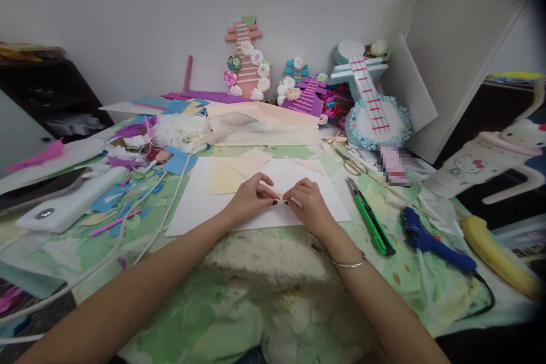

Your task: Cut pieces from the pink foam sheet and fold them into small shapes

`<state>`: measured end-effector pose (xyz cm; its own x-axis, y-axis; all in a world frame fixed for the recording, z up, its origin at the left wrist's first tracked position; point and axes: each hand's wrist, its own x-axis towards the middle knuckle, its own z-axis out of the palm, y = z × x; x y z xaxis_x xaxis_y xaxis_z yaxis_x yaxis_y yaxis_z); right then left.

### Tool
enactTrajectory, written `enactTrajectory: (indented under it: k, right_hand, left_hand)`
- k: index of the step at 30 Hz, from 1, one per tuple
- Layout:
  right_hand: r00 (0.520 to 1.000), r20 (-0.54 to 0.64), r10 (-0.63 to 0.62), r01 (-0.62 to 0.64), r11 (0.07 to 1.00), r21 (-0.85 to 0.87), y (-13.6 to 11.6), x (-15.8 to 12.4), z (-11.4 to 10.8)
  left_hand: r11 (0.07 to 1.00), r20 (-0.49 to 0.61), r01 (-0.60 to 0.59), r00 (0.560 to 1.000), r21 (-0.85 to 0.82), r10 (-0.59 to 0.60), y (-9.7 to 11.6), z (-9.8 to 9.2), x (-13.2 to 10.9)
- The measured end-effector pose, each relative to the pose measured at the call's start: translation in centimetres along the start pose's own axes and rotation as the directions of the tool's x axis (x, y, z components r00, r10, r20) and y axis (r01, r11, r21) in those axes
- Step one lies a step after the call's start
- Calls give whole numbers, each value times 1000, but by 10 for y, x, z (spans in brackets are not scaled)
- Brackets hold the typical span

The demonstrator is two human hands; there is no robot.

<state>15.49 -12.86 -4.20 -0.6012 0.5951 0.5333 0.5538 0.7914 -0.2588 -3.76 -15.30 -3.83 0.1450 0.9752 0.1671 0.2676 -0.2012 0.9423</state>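
Over the near part of a white sheet [187,205], my left hand [252,199] and my right hand [307,203] meet fingertip to fingertip. Both pinch a small, thin, pale peach piece, perhaps a strip of paper, between thumbs and forefingers; most of it is hidden by the fingers. Just behind my left hand, a pale yellow paper piece [224,177] and a peach paper piece [251,161] lie overlapping on the sheet. Another peach scrap [305,166] rests near the sheet's back right corner.
Right of the sheet lie a green utility knife [370,219], scissors [355,165], a blue glue gun [435,243] and a banana [497,256]. White cables [170,199], a power bank [70,199] and paper scraps cover the left. Decorated instrument-shaped crafts [373,105] stand along the wall.
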Motion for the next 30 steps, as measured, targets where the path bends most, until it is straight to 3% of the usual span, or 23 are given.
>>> enactTrajectory:
  k: [3,6,10,17,24,30]
  right_hand:
    - [999,-3,53,-52,997,58,3,1,0]
    - [984,11,178,-178,969,170,4,2,-2]
    - [955,58,290,-294,906,304,6,2,-5]
    - [920,61,386,-360,778,515,18,2,1]
    - [927,29,373,-349,834,427,24,3,2]
    - [946,26,323,-295,825,483,23,3,0]
  left_hand:
    - [998,-114,-59,992,-23,56,1,-10,1]
    - [973,-223,-116,962,197,160,-3,-26,2]
    - [881,-102,-137,974,454,204,-12,-39,4]
    - [747,118,-369,922,552,368,-22,-35,11]
    - [662,212,-472,874,582,438,-24,-37,6]
    - [624,248,-474,874,621,418,-23,-38,3]
